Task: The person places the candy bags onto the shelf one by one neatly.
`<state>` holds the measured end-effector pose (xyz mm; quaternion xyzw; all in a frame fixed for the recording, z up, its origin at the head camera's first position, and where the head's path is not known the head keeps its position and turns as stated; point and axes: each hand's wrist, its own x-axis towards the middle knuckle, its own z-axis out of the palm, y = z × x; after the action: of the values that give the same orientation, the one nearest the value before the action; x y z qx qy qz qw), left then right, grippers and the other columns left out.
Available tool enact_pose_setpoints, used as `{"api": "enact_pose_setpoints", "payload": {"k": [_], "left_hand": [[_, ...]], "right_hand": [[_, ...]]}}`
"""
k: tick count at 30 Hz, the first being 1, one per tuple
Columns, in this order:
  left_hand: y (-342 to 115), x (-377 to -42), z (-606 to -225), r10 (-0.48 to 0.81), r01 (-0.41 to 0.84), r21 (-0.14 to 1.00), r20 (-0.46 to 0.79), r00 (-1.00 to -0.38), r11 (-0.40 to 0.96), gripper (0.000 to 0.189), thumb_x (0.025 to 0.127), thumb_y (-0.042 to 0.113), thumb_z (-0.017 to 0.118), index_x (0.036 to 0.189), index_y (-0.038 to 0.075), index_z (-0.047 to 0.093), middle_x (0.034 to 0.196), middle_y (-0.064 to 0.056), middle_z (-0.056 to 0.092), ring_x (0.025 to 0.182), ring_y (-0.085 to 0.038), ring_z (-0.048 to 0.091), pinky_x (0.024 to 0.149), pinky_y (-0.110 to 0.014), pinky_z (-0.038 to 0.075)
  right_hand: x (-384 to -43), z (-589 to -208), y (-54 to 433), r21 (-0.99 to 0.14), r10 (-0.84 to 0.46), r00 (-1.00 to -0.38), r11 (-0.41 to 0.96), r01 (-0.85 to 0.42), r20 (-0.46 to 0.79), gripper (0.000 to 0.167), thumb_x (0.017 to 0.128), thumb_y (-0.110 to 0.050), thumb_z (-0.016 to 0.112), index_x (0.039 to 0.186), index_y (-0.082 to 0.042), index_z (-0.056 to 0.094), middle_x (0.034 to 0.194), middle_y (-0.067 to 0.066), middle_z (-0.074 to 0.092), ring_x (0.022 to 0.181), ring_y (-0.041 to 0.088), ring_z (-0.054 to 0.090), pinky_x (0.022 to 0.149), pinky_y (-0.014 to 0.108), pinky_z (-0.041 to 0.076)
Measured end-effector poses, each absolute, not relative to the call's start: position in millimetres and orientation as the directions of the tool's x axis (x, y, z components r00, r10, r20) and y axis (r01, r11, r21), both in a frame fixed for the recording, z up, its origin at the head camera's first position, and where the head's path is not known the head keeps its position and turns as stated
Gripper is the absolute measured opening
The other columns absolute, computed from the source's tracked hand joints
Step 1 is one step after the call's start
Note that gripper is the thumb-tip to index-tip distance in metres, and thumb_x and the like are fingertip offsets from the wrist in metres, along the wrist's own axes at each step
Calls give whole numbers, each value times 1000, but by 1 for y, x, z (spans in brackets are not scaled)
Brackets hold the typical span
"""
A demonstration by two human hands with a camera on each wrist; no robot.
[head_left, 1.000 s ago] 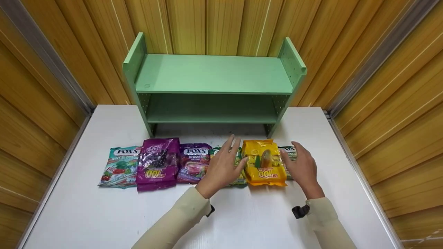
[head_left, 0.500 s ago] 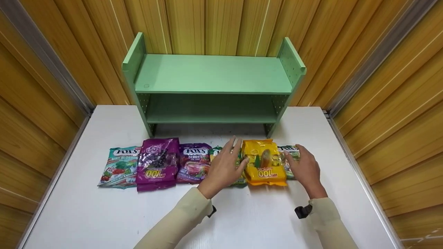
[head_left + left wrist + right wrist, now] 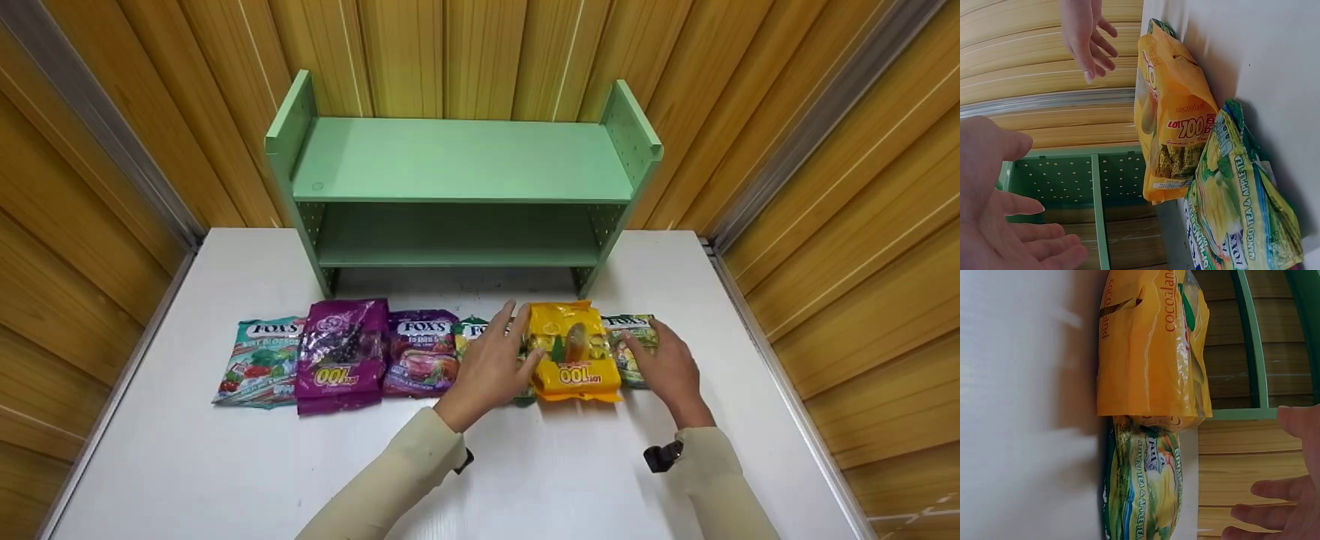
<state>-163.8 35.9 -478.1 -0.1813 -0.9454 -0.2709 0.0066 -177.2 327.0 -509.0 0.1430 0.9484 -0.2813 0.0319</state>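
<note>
My left hand hovers over a green-and-yellow candy bag marked FOX'S, hiding much of it. Its fingers are extended and hold nothing; in the left wrist view they are apart from the bags. Between my hands lies a yellow LOT 100 gummy bag, which also shows upright lettering in the left wrist view. My right hand, fingers loosely spread, is over the right part of another green FOX'S candy bag. In the right wrist view, nothing lies between the fingers of the right hand.
Further left in the row are a purple FOX'S bag, a larger purple LOT 100 bag and a teal FOX'S bag. Behind them stands a green shelf unit. All rest on a white table between wood-patterned walls.
My right hand has shifted right and slightly toward me, uncovering more of the rightmost green bag. My left hand has drifted a little right. The bags look essentially unmoved.
</note>
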Motion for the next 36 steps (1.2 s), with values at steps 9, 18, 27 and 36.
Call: {"api": "enact_pose_setpoints", "payload": {"k": [9, 18, 27, 36], "left_hand": [[40, -162, -483, 343, 335, 537, 88, -935, 774, 71, 96, 52, 49, 155, 24, 21, 162, -6, 21, 142, -28, 38, 110, -50, 41], [45, -162, -487, 352, 330, 546, 69, -934, 770, 70, 97, 51, 49, 155, 24, 22, 162, -5, 22, 142, -28, 37, 108, -54, 41], [49, -161, -492, 352, 332, 545, 73, -933, 770, 70, 97, 53, 47, 155, 23, 23, 161, -6, 23, 140, -27, 40, 109, -50, 42], [52, -160, -495, 363, 345, 557, 83, -928, 756, 70, 97, 51, 49, 155, 20, 24, 160, -8, 25, 141, -27, 39, 112, -47, 40]], "right_hand": [[-182, -523, 341, -561, 293, -920, 730, 391, -260, 96, 90, -70, 42, 153, -2, 18, 157, 26, 21, 143, 44, 24, 116, 60, 23], [-186, -536, 351, -579, 281, -911, 705, 409, -301, 94, 92, -62, 48, 153, 1, 14, 157, 29, 18, 143, 45, 22, 117, 60, 23], [-190, -542, 356, -609, 277, -883, 644, 464, -380, 95, 92, -62, 49, 154, 0, 11, 156, 29, 19, 139, 42, 29, 115, 57, 28], [-194, -547, 363, -623, 301, -860, 595, 507, -412, 97, 90, -62, 51, 153, 0, 11, 157, 29, 19, 138, 40, 31, 115, 55, 30]]}}
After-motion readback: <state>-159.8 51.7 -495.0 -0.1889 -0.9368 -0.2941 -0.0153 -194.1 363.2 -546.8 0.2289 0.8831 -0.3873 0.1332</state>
